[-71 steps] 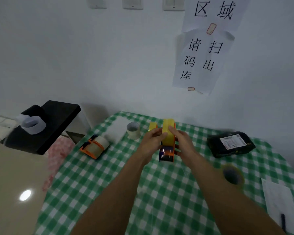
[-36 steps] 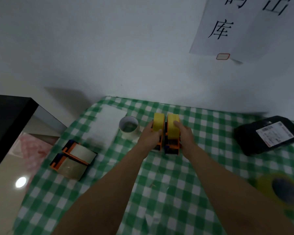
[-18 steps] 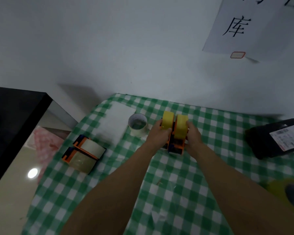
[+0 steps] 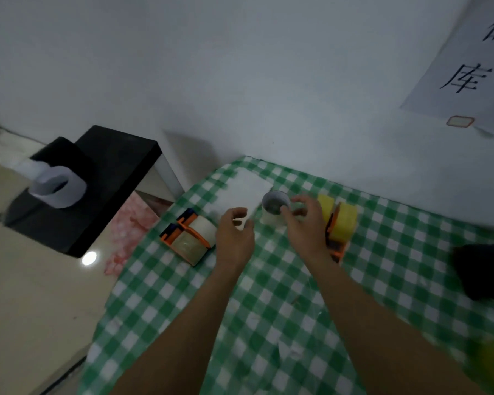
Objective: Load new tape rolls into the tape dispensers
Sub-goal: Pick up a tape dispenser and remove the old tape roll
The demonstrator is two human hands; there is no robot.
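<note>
Yellow tape rolls in orange dispensers (image 4: pixel 338 223) stand on the green-checked tabletop (image 4: pixel 268 323) behind my right hand (image 4: pixel 305 223), while both my hands, left (image 4: pixel 234 235) included, hover loosely open, holding nothing.

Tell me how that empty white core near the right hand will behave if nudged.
The empty core looks like a hollow, thin-walled ring, so probably very light. Standing on end on the checked cloth, it should slide or tip easily, then likely roll. A hard squeeze might dent it.
</note>
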